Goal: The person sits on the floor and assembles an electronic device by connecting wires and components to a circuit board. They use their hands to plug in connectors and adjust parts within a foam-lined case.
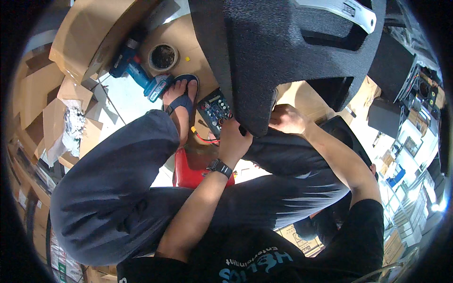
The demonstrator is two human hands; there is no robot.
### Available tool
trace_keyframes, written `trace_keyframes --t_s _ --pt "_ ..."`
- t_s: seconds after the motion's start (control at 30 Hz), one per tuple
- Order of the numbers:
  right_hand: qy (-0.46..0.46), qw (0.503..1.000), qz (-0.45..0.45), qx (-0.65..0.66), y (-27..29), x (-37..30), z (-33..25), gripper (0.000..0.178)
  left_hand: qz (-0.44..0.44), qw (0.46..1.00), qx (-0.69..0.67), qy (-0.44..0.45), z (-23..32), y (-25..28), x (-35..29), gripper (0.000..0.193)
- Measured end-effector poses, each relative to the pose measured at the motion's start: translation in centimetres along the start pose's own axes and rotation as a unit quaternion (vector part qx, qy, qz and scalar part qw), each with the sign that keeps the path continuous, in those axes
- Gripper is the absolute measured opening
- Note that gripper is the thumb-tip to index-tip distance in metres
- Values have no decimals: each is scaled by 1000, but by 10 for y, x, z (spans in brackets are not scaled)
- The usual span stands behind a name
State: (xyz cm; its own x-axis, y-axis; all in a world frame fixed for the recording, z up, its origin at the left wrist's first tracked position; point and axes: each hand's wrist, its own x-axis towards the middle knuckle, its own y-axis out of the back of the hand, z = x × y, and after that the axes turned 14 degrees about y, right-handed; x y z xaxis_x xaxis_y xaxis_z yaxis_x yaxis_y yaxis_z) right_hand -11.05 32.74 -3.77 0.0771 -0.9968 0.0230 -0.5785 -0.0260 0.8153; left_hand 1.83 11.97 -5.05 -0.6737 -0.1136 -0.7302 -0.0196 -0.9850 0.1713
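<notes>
A large black textured speaker cabinet point(264, 61) leans over my lap, with a grey metal handle point(347, 12) near its top. My left hand point(234, 137), with a watch on its wrist, is closed at the cabinet's lower corner; what its fingers hold is hidden. On the other side of that corner, my right hand point(289, 119) has its fingers curled together against the cabinet's edge, their tips partly covered. Just beyond my left hand lies a circuit board point(215, 112) full of components. Red and black wires with a yellow connector point(193, 129) run beside it.
A blue cordless drill point(137, 75) stands by my sandalled foot point(181, 96). Near it sits a round bowl point(150, 57) of small dark pieces. A red stool point(186, 170) is under me. Cardboard boxes point(89, 28) crowd the left; black cabinets point(389, 66) stand at right.
</notes>
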Motion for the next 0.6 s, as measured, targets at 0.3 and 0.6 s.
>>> trace_keyframes --t_s 0.3,0.6 --pt "-13 998 59 -13 -7 6 5 24 36 999 26 -25 -20 -7 -3 22" --pt "-27 998 56 -10 -7 5 6 18 -45 993 84 68 -23 2 12 23"
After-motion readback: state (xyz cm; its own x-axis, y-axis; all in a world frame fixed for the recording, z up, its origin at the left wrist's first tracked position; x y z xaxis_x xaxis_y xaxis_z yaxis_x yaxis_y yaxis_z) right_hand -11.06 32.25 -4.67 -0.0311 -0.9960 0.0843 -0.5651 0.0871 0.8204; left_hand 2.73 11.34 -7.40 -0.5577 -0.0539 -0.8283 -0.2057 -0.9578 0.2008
